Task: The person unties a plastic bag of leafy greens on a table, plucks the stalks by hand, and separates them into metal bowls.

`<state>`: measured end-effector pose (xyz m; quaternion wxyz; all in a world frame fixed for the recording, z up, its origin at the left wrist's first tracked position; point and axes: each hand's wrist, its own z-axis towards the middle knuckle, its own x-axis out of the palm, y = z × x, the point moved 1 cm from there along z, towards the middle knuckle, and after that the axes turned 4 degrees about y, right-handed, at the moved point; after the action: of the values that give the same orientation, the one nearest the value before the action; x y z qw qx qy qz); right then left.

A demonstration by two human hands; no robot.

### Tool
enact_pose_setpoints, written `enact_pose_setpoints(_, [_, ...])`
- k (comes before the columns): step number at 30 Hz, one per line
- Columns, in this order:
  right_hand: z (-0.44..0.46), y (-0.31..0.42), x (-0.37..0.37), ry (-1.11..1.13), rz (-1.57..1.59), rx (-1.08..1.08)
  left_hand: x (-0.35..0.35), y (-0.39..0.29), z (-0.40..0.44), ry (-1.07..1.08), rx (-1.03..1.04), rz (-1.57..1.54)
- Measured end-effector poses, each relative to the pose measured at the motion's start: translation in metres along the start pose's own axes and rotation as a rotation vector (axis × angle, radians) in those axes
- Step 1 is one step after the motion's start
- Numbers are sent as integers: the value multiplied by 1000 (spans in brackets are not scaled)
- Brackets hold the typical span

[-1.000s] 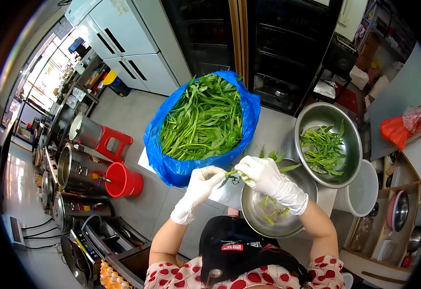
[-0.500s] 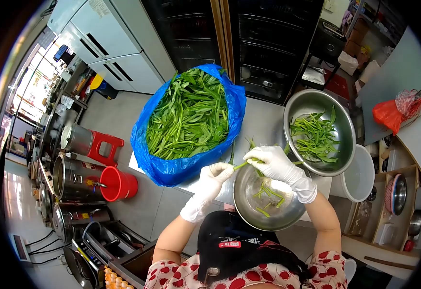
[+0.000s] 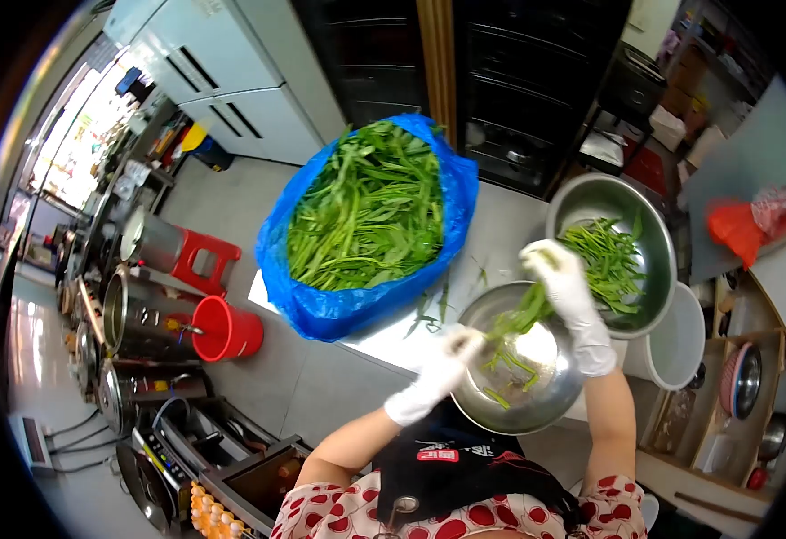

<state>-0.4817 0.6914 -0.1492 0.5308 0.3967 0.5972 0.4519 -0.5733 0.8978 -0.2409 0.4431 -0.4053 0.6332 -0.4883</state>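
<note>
Both hands wear white gloves. My left hand, slightly blurred, is closed at the left rim of the near steel bowl, pinching the end of a leafy green stem. My right hand is closed on greens too, beside the left rim of the far steel bowl. Cut leafy greens lie in that far bowl. A few short stem pieces rest in the near bowl. Left of the bowls, a blue plastic bag is full of long leafy greens.
The bag and bowls stand on a pale table. A white bucket is below the far bowl. At the left are a red bucket, a red stool and metal pots. Shelves stand at the right.
My right hand has moved up and right, from above the near bowl to the far bowl's rim. My left hand has moved right and down to the near bowl.
</note>
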Motion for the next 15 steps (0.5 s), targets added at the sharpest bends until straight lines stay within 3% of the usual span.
enact_pose_setpoints(2, [9, 0, -17, -61, -7, -134, 7, -3, -5, 194, 194, 348])
enact_pose_setpoints(3, [10, 7, -23, -84, -7, -154, 7, -14, -7, 184, 212, 523])
enact_pose_setpoints(8, [11, 12, -33, -108, 146, -231, -69, -35, 18, -357, 511, 566])
enact_pose_setpoints(11, [14, -8, -26, -90, 283, -230, -149, -32, 33, -632, 445, 1001])
enact_pose_setpoints(13, [13, -11, -18, -68, 412, -165, -199, -21, 35, -645, 234, 1321])
enact_pose_setpoints(15, [15, -14, -12, -34, 403, -146, -228, -16, 31, -650, 99, 1444])
